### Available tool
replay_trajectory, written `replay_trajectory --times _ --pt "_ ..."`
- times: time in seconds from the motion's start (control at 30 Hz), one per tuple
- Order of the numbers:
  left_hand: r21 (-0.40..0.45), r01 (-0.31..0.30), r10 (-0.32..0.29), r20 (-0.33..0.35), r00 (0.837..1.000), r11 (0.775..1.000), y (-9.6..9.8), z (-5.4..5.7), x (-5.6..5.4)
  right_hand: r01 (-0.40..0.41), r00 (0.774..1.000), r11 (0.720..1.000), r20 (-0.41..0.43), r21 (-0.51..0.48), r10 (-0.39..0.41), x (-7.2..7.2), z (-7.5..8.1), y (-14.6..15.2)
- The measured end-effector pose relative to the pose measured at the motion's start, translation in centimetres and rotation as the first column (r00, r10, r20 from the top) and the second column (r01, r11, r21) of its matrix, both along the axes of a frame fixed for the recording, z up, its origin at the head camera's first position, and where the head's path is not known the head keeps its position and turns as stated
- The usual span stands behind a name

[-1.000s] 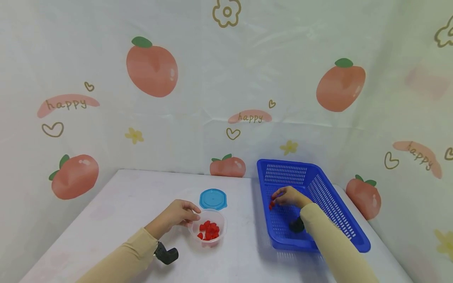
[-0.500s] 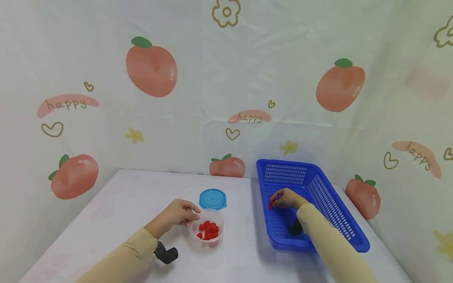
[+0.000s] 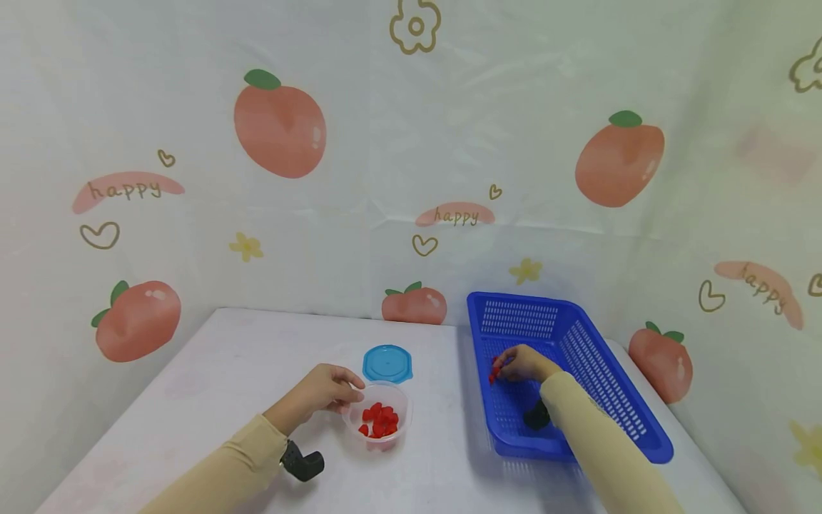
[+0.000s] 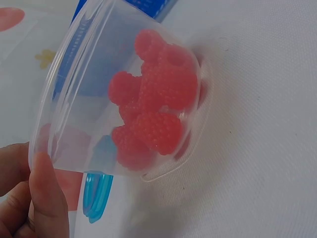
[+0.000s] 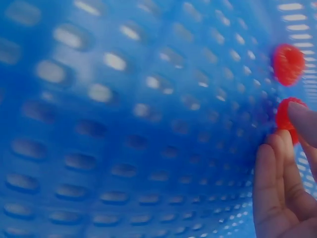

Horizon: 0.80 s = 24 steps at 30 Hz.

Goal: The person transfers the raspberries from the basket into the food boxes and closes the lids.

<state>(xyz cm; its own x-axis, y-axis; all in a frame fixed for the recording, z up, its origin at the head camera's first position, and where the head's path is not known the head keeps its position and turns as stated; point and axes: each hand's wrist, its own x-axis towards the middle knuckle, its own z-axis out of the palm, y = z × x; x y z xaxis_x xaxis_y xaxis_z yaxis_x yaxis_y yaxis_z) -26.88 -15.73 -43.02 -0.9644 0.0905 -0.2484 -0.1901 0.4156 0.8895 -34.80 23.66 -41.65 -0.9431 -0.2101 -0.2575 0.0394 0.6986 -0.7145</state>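
Note:
My left hand (image 3: 324, 389) pinches the near-left rim of a clear plastic tub (image 4: 74, 141), thumb and fingers on either side of its wall. Several raspberries (image 4: 158, 84) lie heaped in the bottom of the tub. My right hand (image 3: 523, 363) reaches down into the blue basket (image 3: 536, 446), close to its left wall. Between its thumb and fingertips it pinches a raspberry (image 5: 284, 115). Just beyond, another raspberry (image 5: 289, 64) lies near the basket wall. The palm side of the right hand is hidden in the head view.
A light blue lid (image 3: 387, 363) lies flat on the white table (image 3: 257, 343) behind the tub. Black wrist devices (image 3: 302, 462) are strapped under both sleeves. A printed cloth (image 3: 359, 128) hangs behind the table, right at the basket's far end.
My right hand has shifted slightly left and lower in the basket, its fingers closing around the raspberry. My left hand and the tub stay in place.

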Motion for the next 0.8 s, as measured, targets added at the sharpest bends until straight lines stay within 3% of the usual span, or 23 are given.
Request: replay_trajectory --times 0.2,0.37,0.6,0.8 --pt "0.001 0.01 -0.01 -0.006 1.0 1.0 0.1 -0.1 0.0 0.068 0.998 0.993 0.005 -0.1 -0.068 -0.1 0.5 0.7" --pt "-0.005 0.01 -0.011 -0.006 1.0 1.0 0.1 -0.1 0.0 0.057 0.998 0.961 -0.005 -0.272 -0.06 -0.2 1.3 1.3" --pt "-0.015 0.001 -0.001 -0.007 1.0 1.0 0.1 0.1 0.2 0.025 0.998 0.869 -0.035 -0.494 -0.049 0.0 3.5 1.1" --pt "-0.015 0.003 -0.003 -0.013 1.0 1.0 0.1 0.3 0.3 0.034 0.999 0.761 -0.01 -0.648 -0.052 1.3 5.6 0.4"
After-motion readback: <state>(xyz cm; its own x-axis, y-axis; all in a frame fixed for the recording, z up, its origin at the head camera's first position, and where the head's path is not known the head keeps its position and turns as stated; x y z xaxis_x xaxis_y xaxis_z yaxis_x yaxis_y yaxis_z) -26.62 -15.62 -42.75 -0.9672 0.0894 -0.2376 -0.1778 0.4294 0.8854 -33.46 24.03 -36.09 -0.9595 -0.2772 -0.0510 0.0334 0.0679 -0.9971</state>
